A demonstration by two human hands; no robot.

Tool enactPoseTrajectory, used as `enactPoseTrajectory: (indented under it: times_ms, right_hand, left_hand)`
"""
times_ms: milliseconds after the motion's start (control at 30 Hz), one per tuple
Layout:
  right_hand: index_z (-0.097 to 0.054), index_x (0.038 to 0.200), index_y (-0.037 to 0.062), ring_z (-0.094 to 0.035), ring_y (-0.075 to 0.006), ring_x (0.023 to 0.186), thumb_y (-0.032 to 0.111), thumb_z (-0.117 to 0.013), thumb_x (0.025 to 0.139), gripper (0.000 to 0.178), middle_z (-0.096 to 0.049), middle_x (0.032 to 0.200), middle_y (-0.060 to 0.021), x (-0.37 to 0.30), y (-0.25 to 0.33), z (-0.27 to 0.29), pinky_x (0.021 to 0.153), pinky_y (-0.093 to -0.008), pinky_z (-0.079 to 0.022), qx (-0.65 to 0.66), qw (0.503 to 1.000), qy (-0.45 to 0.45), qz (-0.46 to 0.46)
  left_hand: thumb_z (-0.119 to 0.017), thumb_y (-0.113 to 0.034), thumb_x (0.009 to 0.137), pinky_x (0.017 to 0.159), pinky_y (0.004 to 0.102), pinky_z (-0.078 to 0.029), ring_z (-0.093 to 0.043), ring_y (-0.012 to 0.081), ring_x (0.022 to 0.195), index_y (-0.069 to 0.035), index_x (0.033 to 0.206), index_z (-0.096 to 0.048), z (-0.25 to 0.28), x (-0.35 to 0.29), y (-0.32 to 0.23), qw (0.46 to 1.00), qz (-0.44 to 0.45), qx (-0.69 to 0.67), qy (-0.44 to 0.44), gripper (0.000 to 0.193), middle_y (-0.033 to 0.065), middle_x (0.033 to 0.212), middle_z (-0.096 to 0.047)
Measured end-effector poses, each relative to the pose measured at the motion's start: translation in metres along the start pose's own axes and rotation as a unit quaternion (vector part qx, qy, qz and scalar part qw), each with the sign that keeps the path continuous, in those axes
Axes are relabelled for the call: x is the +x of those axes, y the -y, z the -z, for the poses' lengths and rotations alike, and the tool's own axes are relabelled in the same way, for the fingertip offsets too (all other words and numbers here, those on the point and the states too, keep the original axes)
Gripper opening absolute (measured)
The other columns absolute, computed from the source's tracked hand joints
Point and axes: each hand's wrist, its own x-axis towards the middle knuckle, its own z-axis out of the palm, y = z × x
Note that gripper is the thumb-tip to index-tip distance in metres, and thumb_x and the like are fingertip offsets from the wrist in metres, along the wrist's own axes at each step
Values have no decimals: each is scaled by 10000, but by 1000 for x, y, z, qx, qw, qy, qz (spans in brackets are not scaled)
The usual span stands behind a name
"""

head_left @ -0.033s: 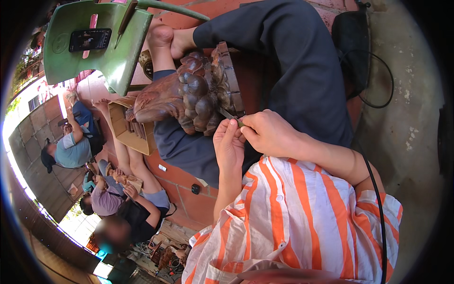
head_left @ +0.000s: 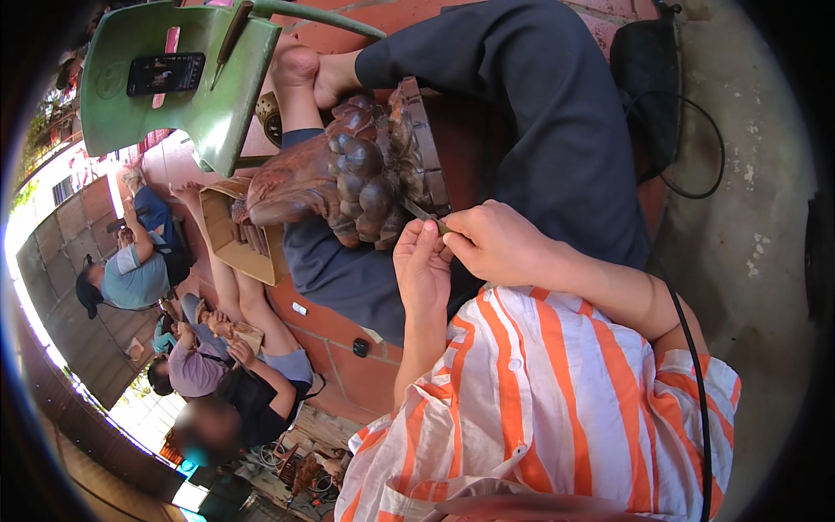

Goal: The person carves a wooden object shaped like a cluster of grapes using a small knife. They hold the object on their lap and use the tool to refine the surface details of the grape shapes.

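Note:
A brown wooden carving (head_left: 364, 174) with glossy rounded lumps and a flat base lies on its side between my bent legs. My right hand (head_left: 497, 233) is closed around a thin, narrow-bladed carving tool (head_left: 416, 210). The tool's blade reaches the carving's lower edge, near its base; whether its tip touches the wood is hard to tell. Just below, my left hand (head_left: 424, 261) pinches the same tool with thumb and fingertips, its other fingers curled. Most of the handle is hidden by my fingers.
At upper left stands a green chair (head_left: 122, 109) bearing a phone (head_left: 165, 73) and a pointed tool (head_left: 230, 42). An open cardboard box (head_left: 252, 261) holds brown pieces. A black cable (head_left: 687, 339) runs along my right side. Several people sit at left.

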Motion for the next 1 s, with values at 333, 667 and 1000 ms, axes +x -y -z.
enactPoseTrajectory:
  times_ms: [333,667,1000]
  right_hand:
    - [-608,726,-32,-609,-407,632,124,-538,854,214,-608,667,-231,-17,1,10,584,-456,-473,30,999,1,-19]
    - [-607,713,-24,-608,-419,656,115,-537,844,203,-607,673,-242,-12,8,18,608,-489,-471,29,998,46,29]
    - [-585,684,-50,-601,-419,625,100,-537,837,220,-594,663,-254,-4,12,14,592,-474,-474,-15,999,9,-37]
  left_hand:
    - [-608,-93,949,679,303,-586,-687,158,785,-27,936,-592,-13,-19,-2,1000,17,16,1,69,103,897,-694]
    - [-601,-56,941,658,291,-584,-684,166,788,-24,944,-579,-7,-15,-2,999,-40,-5,28,38,94,898,-677]
    - [-571,-112,972,654,274,-569,-680,138,771,-39,970,-603,-13,-3,-1,1000,3,-4,3,80,70,885,-692]
